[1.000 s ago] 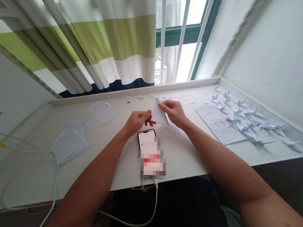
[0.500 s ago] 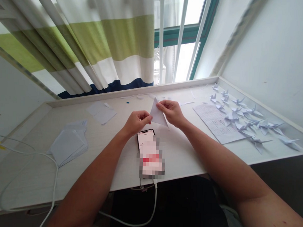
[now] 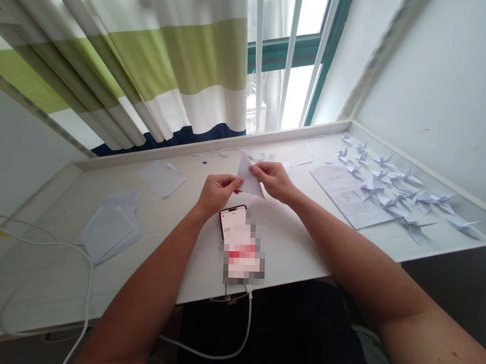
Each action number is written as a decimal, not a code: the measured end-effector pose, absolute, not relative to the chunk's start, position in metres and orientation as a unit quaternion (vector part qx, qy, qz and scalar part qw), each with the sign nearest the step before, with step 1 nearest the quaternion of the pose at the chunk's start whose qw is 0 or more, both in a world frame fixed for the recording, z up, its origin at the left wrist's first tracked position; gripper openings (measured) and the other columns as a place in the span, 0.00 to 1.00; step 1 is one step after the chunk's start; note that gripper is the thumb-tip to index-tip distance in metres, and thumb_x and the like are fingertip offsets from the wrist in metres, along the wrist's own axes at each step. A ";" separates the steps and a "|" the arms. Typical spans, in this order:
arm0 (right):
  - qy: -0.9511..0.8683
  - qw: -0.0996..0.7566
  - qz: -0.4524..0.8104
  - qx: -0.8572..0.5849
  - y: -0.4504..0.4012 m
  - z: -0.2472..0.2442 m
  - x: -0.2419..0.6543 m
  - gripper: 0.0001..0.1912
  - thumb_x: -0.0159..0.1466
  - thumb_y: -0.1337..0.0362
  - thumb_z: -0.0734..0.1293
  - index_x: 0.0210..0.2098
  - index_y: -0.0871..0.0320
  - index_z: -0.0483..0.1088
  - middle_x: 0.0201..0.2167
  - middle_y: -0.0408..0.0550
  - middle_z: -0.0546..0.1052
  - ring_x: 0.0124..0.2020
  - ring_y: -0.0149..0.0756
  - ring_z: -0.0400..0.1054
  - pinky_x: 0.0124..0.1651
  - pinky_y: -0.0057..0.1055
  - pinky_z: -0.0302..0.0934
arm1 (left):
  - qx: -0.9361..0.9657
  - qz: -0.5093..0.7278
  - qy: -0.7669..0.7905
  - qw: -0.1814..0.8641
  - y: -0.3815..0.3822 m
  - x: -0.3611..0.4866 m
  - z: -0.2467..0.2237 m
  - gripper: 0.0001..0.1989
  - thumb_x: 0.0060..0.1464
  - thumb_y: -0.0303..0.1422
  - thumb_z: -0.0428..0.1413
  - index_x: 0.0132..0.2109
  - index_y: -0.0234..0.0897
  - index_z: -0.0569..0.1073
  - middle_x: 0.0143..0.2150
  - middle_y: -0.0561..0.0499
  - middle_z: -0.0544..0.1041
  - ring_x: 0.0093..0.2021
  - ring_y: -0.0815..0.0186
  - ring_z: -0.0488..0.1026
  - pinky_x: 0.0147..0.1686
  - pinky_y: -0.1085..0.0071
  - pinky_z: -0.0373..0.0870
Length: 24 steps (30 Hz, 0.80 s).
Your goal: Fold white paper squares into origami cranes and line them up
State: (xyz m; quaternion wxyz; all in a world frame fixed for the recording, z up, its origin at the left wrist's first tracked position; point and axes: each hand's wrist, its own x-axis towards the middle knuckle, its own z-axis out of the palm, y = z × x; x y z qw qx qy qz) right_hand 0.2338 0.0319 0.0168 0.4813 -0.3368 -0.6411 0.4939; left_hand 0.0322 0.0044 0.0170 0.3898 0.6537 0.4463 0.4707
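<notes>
A folded white paper, roughly triangular, is held up between both hands above the desk. My left hand pinches its lower left edge between thumb and fingers. On the other side, the thumb and fingers of my right hand grip the upper right edge. Just below the hands lies a phone with a lit screen, partly blurred by blocks, and a cable at its lower end.
Several folded paper cranes stand at the right beside a printed sheet. A stack of white paper lies at the left, with loose sheets behind it. A white cable crosses the desk's left side.
The folded paper has shifted slightly left and turned. My left hand's fingers have closed more tightly on its edge, while my right hand has stayed nearly in place.
</notes>
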 end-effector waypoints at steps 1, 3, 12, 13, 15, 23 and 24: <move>-0.646 0.466 0.503 -0.334 0.032 0.017 0.235 0.31 0.62 0.35 0.72 0.30 0.60 0.76 0.26 0.46 0.76 0.27 0.31 0.66 0.30 0.30 0.60 | 0.650 0.476 0.448 0.387 0.005 0.032 0.017 0.18 0.55 0.47 0.66 0.30 0.35 0.83 0.26 0.48 0.81 0.28 0.65 0.74 0.32 0.69 0.70; -0.662 0.435 0.515 -0.327 0.033 0.017 0.236 0.32 0.64 0.35 0.70 0.33 0.62 0.78 0.27 0.48 0.78 0.28 0.33 0.68 0.31 0.30 0.62 | 0.643 0.485 0.452 0.383 0.005 0.031 0.016 0.17 0.56 0.46 0.66 0.30 0.36 0.83 0.26 0.48 0.81 0.28 0.65 0.74 0.33 0.69 0.69; -0.693 0.410 0.473 -0.358 0.034 0.016 0.238 0.32 0.64 0.35 0.70 0.29 0.61 0.76 0.25 0.47 0.77 0.26 0.31 0.67 0.27 0.29 0.57 | 0.634 0.493 0.468 0.368 0.006 0.029 0.017 0.15 0.56 0.43 0.66 0.28 0.36 0.83 0.24 0.49 0.80 0.27 0.66 0.73 0.32 0.68 0.69; -0.694 0.406 0.478 -0.353 0.033 0.016 0.239 0.31 0.64 0.36 0.71 0.30 0.61 0.76 0.26 0.48 0.78 0.27 0.31 0.69 0.29 0.29 0.59 | 0.631 0.498 0.469 0.366 0.006 0.029 0.018 0.15 0.55 0.43 0.66 0.28 0.36 0.83 0.24 0.49 0.80 0.26 0.66 0.73 0.32 0.68 0.69; -0.696 0.404 0.484 -0.343 0.032 0.016 0.239 0.29 0.64 0.38 0.72 0.31 0.61 0.77 0.28 0.49 0.80 0.29 0.33 0.71 0.32 0.30 0.61 | 0.627 0.503 0.470 0.364 0.006 0.027 0.019 0.16 0.55 0.44 0.66 0.28 0.36 0.83 0.24 0.49 0.80 0.26 0.66 0.73 0.32 0.68 0.69; -0.710 0.374 0.499 -0.326 0.035 0.019 0.245 0.30 0.65 0.37 0.71 0.30 0.61 0.77 0.27 0.49 0.81 0.28 0.32 0.72 0.32 0.31 0.62 | 0.636 0.488 0.468 0.374 0.006 0.028 0.019 0.17 0.54 0.47 0.67 0.31 0.36 0.85 0.27 0.47 0.82 0.28 0.64 0.75 0.33 0.68 0.71; -0.708 0.374 0.502 -0.327 0.036 0.019 0.245 0.30 0.64 0.37 0.71 0.30 0.61 0.77 0.27 0.49 0.81 0.29 0.33 0.73 0.33 0.31 0.63 | 0.634 0.488 0.468 0.375 0.006 0.028 0.018 0.17 0.54 0.47 0.67 0.32 0.36 0.85 0.27 0.47 0.82 0.29 0.64 0.75 0.33 0.68 0.71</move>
